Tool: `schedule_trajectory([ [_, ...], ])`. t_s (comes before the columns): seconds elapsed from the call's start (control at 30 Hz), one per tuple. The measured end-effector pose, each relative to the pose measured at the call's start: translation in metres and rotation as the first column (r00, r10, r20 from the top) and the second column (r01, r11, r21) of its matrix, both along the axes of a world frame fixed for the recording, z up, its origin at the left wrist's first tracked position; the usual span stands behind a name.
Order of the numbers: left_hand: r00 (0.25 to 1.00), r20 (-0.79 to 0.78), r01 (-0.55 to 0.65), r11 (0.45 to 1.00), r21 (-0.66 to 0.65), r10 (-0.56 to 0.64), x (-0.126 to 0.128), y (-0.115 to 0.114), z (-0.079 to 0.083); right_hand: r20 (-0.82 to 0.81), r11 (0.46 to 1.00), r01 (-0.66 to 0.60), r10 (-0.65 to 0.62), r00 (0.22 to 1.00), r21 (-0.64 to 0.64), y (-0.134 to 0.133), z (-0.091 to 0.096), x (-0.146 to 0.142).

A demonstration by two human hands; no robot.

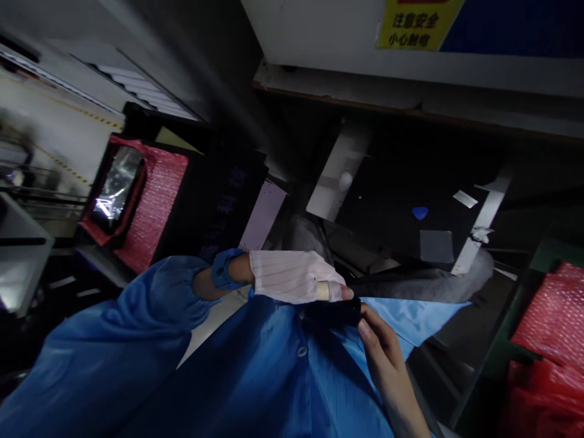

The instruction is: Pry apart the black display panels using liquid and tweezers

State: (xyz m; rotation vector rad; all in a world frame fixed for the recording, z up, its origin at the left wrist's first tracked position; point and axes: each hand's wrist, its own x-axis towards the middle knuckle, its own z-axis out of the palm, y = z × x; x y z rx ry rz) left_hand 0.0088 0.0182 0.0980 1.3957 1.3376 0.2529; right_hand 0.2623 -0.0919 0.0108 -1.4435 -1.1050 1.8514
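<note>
My left hand (298, 277), in a white striped glove with the fingertips bare, pinches the top edge of a small dark flat object (335, 311) held in front of my blue coat. My right hand (383, 350) is bare and grips the same object from its lower right side with the thumb on it. The object is too dark for its details to show. A blue band sits on my left wrist.
A dark work surface (410, 225) ahead carries a blue pick-shaped piece (420, 212), a grey square patch (437, 246) and white tape strips. Red bubble wrap (152, 204) around a shiny part lies in a box at left. More red wrap (554, 319) sits at right. A yellow warning sign (413, 23) hangs above.
</note>
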Motion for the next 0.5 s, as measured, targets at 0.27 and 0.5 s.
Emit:
schedule_trajectory([
  [0.27, 0.931, 0.184, 0.348, 0.916, -0.198, -0.314, 0.0, 0.014, -0.003, -0.04, 0.998, 0.018, -0.015, 0.999, 0.056, 0.012, 0.001, 0.003],
  [0.5, 0.903, 0.256, 0.386, 0.912, -0.137, -0.344, 0.009, 0.008, -0.01, 0.22, 0.952, -0.084, 0.019, 0.975, 0.293, 0.058, -0.003, 0.032],
])
